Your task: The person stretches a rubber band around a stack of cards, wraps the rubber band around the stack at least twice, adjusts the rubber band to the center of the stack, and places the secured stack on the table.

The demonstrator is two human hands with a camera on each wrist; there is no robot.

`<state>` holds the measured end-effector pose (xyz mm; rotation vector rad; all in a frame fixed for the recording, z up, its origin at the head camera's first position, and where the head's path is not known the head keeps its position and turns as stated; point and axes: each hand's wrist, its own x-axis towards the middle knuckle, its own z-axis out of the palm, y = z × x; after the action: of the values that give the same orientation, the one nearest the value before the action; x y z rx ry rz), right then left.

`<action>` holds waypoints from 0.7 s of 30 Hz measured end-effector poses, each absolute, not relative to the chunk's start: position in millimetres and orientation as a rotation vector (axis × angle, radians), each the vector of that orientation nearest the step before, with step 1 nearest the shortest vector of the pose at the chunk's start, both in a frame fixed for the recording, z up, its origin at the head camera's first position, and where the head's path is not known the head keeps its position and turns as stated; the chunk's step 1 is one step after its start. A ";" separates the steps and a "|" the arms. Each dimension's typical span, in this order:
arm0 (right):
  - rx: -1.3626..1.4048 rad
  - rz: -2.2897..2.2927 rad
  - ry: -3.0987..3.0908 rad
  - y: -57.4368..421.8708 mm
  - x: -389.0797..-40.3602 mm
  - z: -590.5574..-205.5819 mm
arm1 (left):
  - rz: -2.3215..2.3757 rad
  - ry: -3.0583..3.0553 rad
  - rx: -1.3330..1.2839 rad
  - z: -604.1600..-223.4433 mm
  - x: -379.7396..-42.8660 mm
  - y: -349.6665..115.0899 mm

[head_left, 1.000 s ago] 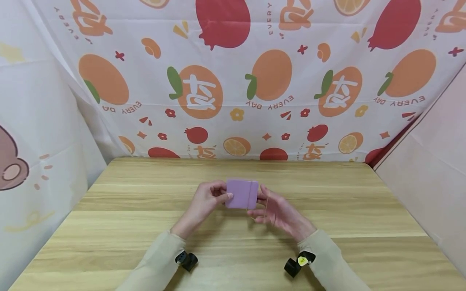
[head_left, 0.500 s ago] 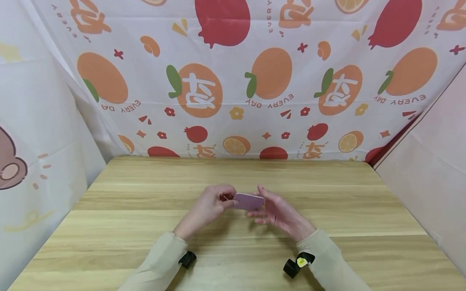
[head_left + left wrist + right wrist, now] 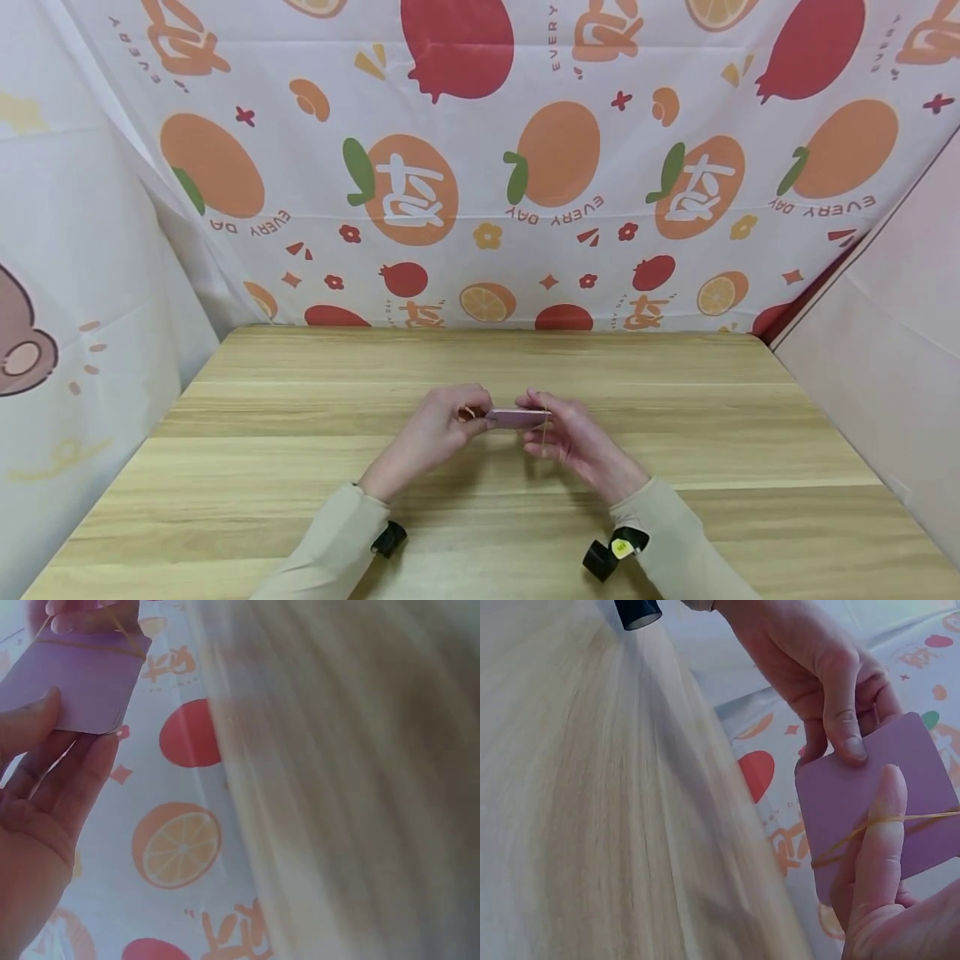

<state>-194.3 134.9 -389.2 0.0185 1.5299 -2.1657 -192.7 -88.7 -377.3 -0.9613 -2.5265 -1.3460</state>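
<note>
A thin stack of purple cards (image 3: 516,418) is held up over the table, tilted nearly edge-on in the head view. My left hand (image 3: 429,435) pinches its left end, thumb on the face and fingers behind, as the left wrist view shows. Around the other end is my right hand (image 3: 587,440), with one digit lying straight across the cards (image 3: 855,787) in the right wrist view. A thin yellow rubber band (image 3: 930,816) crosses the stack and passes over that digit, stretched away from the card face.
Under both hands lies a wood-grain table (image 3: 300,492). A fruit-print cloth (image 3: 480,167) hangs behind its far edge, with pale cloths at left (image 3: 97,275) and right (image 3: 885,350). Black wrist cameras (image 3: 600,560) sit on both sleeves.
The stack has tipped from facing the camera to nearly edge-on and shifted slightly right. My left hand has moved right with it; my right fingers have closed in around its right end.
</note>
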 end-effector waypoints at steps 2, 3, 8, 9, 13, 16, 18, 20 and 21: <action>0.021 -2.202 1.538 134.3 -193.6 -388.2 | -1.361 -2.524 -0.959 -377.6 -192.5 -87.8; 0.026 -2.227 1.542 133.7 -193.5 -388.1 | -1.373 -2.521 -0.960 -378.0 -192.6 -87.4; 0.081 -2.362 1.590 128.9 -193.8 -389.0 | -1.472 -2.517 -0.888 -381.4 -194.3 -87.0; 0.089 -2.382 1.601 127.5 -193.9 -389.0 | -1.493 -2.515 -0.855 -381.8 -194.5 -87.2; 0.108 -2.465 1.626 123.2 -192.9 -390.0 | -1.519 -2.514 -0.724 -382.8 -194.1 -87.0; 0.047 -2.540 1.672 121.2 -192.7 -390.2 | -1.515 -2.526 -0.645 -382.6 -194.5 -86.3; -0.044 -2.562 1.756 120.6 -193.1 -390.0 | -1.530 -2.542 -0.590 -383.2 -195.6 -86.2; -0.165 -2.531 1.898 121.4 -193.1 -388.7 | -1.576 -2.551 -0.545 -383.4 -196.6 -86.4; -0.225 -2.501 1.981 122.2 -193.0 -387.8 | -1.603 -2.552 -0.529 -383.5 -197.1 -86.7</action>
<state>-193.0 122.2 -387.8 -0.2254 1.9808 -2.5007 -197.1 -86.7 -383.5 -0.5286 -2.5516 -1.6027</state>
